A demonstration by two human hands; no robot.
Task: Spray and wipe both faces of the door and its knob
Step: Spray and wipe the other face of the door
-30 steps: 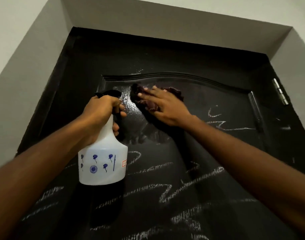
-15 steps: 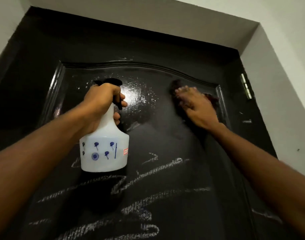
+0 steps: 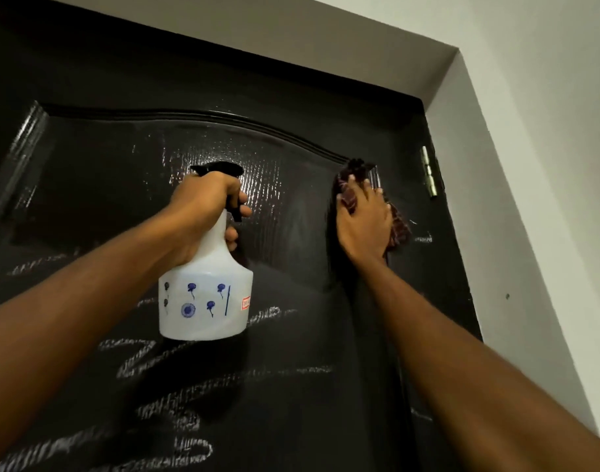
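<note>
left hand (image 3: 203,212) fingers clenched round the spray bottle (image 3: 206,294) neck; right hand (image 3: 365,223) fingers lie flat, pressing the cloth (image 3: 399,229) on the door (image 3: 104,165), hinge (image 3: 429,175) just beyond them.

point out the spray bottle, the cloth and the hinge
spray bottle (image 3: 204,301), head view, on its white body
cloth (image 3: 399,229), head view, on its lower right corner
hinge (image 3: 429,175), head view, on its metal barrel
</note>
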